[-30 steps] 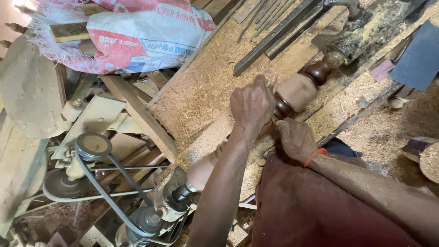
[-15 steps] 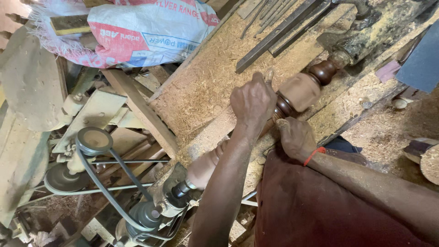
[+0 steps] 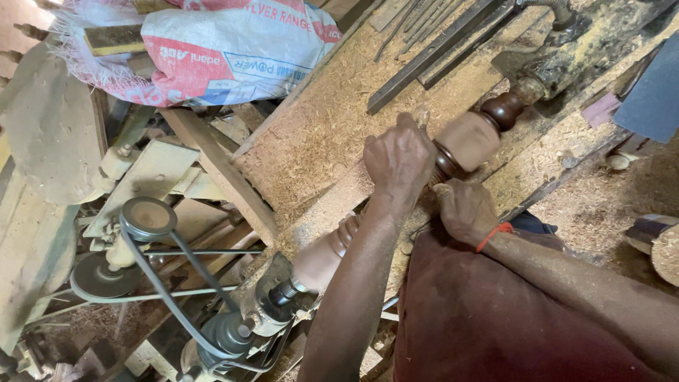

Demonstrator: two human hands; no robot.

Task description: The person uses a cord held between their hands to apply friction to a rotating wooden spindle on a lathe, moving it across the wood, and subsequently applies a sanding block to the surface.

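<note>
A long turned wooden spindle (image 3: 467, 138) is mounted in a lathe and runs diagonally from the lower left chuck (image 3: 279, 297) to the upper right tailstock (image 3: 559, 64). Its far end is dark brown and the rest is pale. My left hand (image 3: 399, 159) is closed over the top of the spindle at a dark groove, and a small pale tip shows past the fingers. My right hand (image 3: 463, 209), with a red thread at the wrist, is a fist pressed against the spindle's near side. What the right hand holds is hidden.
Sawdust covers the lathe bed (image 3: 318, 134). Several long metal chisels (image 3: 438, 49) lie at the top. A drive belt (image 3: 177, 283) and pulleys (image 3: 148, 216) sit at lower left. A printed sack (image 3: 233, 49) lies at upper left, and a log end (image 3: 665, 251) at the right.
The view has shifted slightly. Both hands stay in the same place on the spindle.
</note>
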